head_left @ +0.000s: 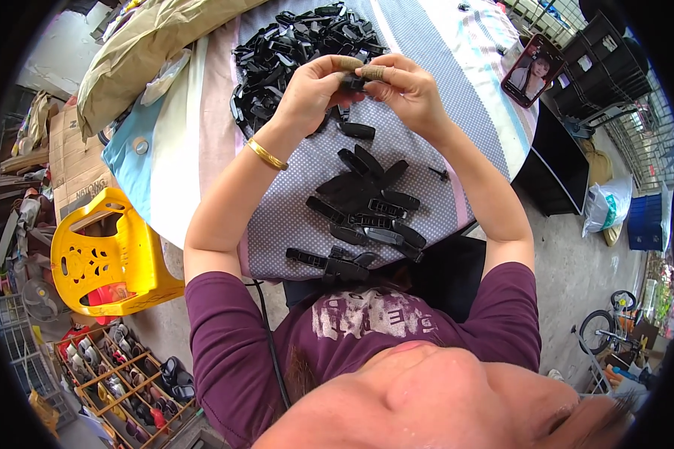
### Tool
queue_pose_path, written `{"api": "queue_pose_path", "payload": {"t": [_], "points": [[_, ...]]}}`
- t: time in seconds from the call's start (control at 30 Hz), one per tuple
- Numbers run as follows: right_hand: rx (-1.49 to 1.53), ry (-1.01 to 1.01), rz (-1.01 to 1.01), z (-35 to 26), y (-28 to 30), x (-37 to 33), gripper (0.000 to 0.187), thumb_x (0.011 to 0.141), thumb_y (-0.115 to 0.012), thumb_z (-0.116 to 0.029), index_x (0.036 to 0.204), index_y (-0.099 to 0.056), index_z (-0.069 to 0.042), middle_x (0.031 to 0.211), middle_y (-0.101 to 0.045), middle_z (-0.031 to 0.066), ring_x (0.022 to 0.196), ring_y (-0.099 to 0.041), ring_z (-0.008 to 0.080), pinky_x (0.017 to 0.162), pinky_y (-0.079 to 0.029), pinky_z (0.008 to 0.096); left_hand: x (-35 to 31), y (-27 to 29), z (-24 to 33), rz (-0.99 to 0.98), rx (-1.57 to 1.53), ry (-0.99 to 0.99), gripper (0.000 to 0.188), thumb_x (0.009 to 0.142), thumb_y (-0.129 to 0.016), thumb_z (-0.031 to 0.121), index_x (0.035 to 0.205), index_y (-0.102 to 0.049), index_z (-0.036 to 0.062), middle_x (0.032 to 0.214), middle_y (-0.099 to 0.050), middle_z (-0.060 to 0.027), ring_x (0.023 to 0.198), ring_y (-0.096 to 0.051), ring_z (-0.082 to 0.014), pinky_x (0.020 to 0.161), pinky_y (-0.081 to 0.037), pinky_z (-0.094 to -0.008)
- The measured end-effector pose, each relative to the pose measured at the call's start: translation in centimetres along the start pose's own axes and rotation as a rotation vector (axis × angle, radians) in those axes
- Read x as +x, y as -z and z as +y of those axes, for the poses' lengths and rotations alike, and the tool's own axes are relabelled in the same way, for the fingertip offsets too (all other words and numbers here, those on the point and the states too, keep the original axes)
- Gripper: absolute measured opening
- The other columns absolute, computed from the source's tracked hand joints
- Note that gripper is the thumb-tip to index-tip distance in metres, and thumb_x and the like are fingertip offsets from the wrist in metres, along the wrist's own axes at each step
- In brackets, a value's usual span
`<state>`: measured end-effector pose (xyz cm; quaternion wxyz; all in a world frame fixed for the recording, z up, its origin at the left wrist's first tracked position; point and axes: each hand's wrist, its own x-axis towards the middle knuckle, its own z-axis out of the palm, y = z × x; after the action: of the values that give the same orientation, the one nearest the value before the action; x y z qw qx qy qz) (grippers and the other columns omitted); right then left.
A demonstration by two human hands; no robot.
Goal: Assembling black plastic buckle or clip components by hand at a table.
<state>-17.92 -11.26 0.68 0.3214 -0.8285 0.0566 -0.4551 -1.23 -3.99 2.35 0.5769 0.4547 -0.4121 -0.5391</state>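
Note:
Over the table, my left hand (312, 91) and my right hand (413, 96) meet with closed fingers on a small black plastic part (354, 82). Fingers cover much of it, so its full shape is hidden. Tan wraps cover some fingertips on both hands. Just beyond my hands lies a large heap of black plastic parts (277, 56). Nearer to me, several loose black pieces (363, 179) are scattered, some curved and smooth, others slotted. A further small group of black pieces (337, 263) lies by the table's near edge.
A patterned cloth covers the table (277, 232). At its right edge stands a phone (533, 71) with a lit screen. Brown wrapping (138, 56) and a tape roll (140, 145) are at the left. A yellow chair (120, 258) stands left, black crates (603, 63) right.

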Motion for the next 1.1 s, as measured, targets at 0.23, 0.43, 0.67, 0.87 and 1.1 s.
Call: {"api": "queue_pose_path", "payload": {"t": [0.23, 0.43, 0.67, 0.87, 1.1], "points": [[0.236, -0.477, 0.12, -0.5, 0.3, -0.1, 0.019, 0.086, -0.057, -0.012, 0.099, -0.063, 0.001, 0.081, -0.06, 0.0029, 0.064, -0.057, 0.0067, 0.051, -0.046, 0.0179, -0.6, -0.5, 0.5, -0.177, -0.052, -0.118, 0.032, 0.084, -0.055, 0.003, 0.115, -0.052, -0.0045, 0.101, -0.061, -0.01, 0.088, -0.062, -0.0173, 0.079, -0.05, -0.0253], [0.34, -0.525, 0.127, -0.7, -0.1, -0.2, 0.02, 0.087, -0.057, -0.017, 0.095, -0.063, 0.001, 0.069, -0.062, 0.0042, 0.054, -0.056, 0.0072, 0.047, -0.044, 0.018, -0.7, -0.6, 0.4, -0.021, 0.397, -0.268, 0.031, 0.085, -0.057, 0.007, 0.116, -0.055, 0.0011, 0.093, -0.064, -0.0038, 0.084, -0.059, -0.0088, 0.074, -0.048, -0.0199], [0.067, -0.389, 0.213, -1.0, -1.4, -0.5, 0.023, 0.086, -0.059, -0.02, 0.093, -0.059, 0.003, 0.067, -0.061, 0.0047, 0.054, -0.057, 0.0079, 0.047, -0.045, 0.0186, -0.8, -1.7, -1.5, 0.061, 0.01, -0.253, 0.03, 0.082, -0.061, 0.007, 0.111, -0.058, -0.0015, 0.096, -0.064, -0.006, 0.086, -0.057, -0.009, 0.078, -0.047, -0.0203], [0.294, -0.644, 0.103, -0.8, -1.0, -0.2, 0.024, 0.084, -0.062, -0.02, 0.095, -0.059, 0.001, 0.069, -0.061, 0.0037, 0.061, -0.058, 0.0078, 0.052, -0.047, 0.0202, 0.2, -0.1, -1.1, -0.068, -0.074, -0.247, 0.025, 0.086, -0.056, 0.009, 0.109, -0.06, -0.0003, 0.095, -0.064, -0.0065, 0.09, -0.056, -0.0106, 0.084, -0.043, -0.0239], [0.055, -0.487, -0.072, -1.3, -0.8, -0.7, 0.022, 0.083, -0.063, -0.017, 0.093, -0.063, 0.003, 0.072, -0.062, 0.0033, 0.064, -0.059, 0.0072, 0.057, -0.048, 0.0201, -0.3, -0.4, -0.5, -0.075, 0.06, -0.326, 0.022, 0.085, -0.056, 0.007, 0.105, -0.061, -0.0016, 0.093, -0.065, -0.0071, 0.086, -0.059, -0.0107, 0.081, -0.046, -0.0224]]}}
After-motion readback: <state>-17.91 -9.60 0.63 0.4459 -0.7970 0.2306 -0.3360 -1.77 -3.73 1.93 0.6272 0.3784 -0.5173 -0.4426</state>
